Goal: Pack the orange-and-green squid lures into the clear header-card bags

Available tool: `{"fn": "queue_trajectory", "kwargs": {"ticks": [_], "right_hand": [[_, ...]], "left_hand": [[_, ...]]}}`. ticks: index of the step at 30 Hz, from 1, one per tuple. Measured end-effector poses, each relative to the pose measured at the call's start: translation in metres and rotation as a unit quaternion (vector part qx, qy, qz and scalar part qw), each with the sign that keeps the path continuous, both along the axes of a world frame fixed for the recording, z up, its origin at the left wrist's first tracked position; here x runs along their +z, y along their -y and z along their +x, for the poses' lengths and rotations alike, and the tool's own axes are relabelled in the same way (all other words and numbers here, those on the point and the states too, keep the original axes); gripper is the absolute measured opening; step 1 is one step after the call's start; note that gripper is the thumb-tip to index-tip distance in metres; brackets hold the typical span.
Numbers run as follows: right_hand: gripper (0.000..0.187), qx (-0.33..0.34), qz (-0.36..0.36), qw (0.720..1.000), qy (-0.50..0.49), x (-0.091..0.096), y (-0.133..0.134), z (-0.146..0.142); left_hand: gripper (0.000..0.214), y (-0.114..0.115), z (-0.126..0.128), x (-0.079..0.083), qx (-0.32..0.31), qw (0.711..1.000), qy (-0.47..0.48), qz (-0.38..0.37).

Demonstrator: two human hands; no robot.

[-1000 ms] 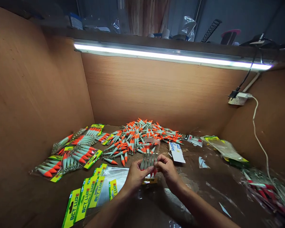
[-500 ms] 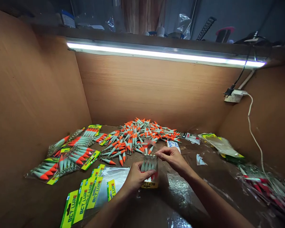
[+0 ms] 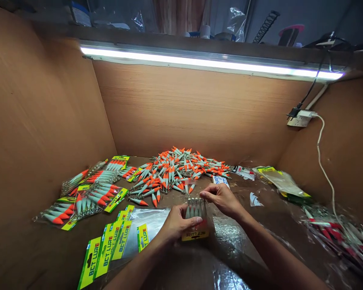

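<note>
1. A clear packet (image 3: 195, 210) of lures is being held up just above the bench, mid-front, with the metal ends pointed away and its yellow card (image 3: 196, 235) turned nearest the wearer, print upside down.
2. It's clamped pretty firmly in the left hand (image 3: 178, 222), thumb laid across the front of the plastic.
3. The right hand's (image 3: 220, 197) thumb and fingertip are pinched together on the packet's far right corner, by the metal ends.
4. Right behind that, a big heap of loose orange-and-pale lures (image 3: 178, 169) is piled up against the back wall (image 3: 181, 108).
5. Filled packs (image 3: 101, 193) are stacked to the left, kinda messy, and flat "BCT LURE" bags (image 3: 117, 243) are fanned out in front of them.
6. Over on the right, more bagged stuff (image 3: 335, 233) in red and white is bunched up; details are blurred.
7. Everything's lit by one tube light (image 3: 211, 64).
</note>
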State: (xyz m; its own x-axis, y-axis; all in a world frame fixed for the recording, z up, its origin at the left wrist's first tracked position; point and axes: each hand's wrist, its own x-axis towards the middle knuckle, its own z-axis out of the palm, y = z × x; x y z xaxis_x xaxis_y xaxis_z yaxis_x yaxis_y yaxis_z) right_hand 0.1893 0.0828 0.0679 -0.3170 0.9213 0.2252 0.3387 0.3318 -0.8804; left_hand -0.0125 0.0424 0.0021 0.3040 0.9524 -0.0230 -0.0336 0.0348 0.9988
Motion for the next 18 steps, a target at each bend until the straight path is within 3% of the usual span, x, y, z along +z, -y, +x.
{"fn": "queue_trajectory", "kwargs": {"ticks": [8,18], "right_hand": [[0.036,0.009,-0.047,0.999,-0.023,0.004,-0.004,0.007],[0.041,0.074,-0.163,0.981,-0.072,0.007,-0.007,0.017]], "left_hand": [[0.038,0.001,-0.001,0.002,-0.022,0.999,-0.004,0.039],[0.042,0.001,0.002,-0.005,-0.014,1.0,0.015,-0.004]]}}
